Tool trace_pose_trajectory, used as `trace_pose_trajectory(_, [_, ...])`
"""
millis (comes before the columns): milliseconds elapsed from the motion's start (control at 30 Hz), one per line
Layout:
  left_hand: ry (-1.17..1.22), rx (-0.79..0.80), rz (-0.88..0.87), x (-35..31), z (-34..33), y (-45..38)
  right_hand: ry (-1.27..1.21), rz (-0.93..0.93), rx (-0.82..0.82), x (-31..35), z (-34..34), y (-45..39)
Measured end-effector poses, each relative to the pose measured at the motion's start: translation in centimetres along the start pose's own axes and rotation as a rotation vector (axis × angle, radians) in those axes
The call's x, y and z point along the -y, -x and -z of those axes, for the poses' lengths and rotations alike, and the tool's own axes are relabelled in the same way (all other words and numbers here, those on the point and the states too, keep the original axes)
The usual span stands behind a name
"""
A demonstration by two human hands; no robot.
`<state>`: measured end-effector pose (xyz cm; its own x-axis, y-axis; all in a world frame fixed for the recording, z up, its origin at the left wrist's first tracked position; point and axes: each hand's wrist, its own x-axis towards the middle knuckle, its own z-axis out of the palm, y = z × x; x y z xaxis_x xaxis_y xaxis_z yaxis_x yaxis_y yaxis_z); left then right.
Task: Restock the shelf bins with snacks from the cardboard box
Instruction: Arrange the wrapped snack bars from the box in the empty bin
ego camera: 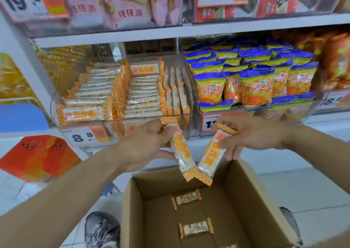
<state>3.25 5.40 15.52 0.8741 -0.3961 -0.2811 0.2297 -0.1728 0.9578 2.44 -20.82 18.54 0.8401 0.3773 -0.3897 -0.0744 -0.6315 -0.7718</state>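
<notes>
Cardboard box (234, 189) below "8.8" tag (85, 136)

The price tag (32, 0) at the top left is cut by the edge, so only "19" and "8" can be read. The tag (212, 123) under the blue and yellow bags is partly covered by the right hand (251, 134); its number is not complete. The tag (332, 101) at the far right is blurred. A third snack bar (228, 246) in the cardboard box (130, 210) is cut by the bottom edge. The box covers most of the right shoe (288, 219).
</notes>
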Motion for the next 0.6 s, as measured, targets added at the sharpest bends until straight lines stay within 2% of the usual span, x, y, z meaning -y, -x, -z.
trace_pose_trajectory(200, [0.076, 0.011, -0.003, -1.1, 0.4, 0.4, -0.035, 0.130, -0.106, 1.1, 1.0, 1.7])
trace_pose_trajectory(400, [0.145, -0.015, -0.059, -1.7, 0.2, 0.6, -0.274, 0.188, -0.225, 0.1, 1.4, 2.2])
trace_pose_trajectory(600, [0.214, -0.177, -0.153, -2.8, 0.5, 0.4, -0.569, 0.237, -0.242, -0.8, 1.4, 1.7])
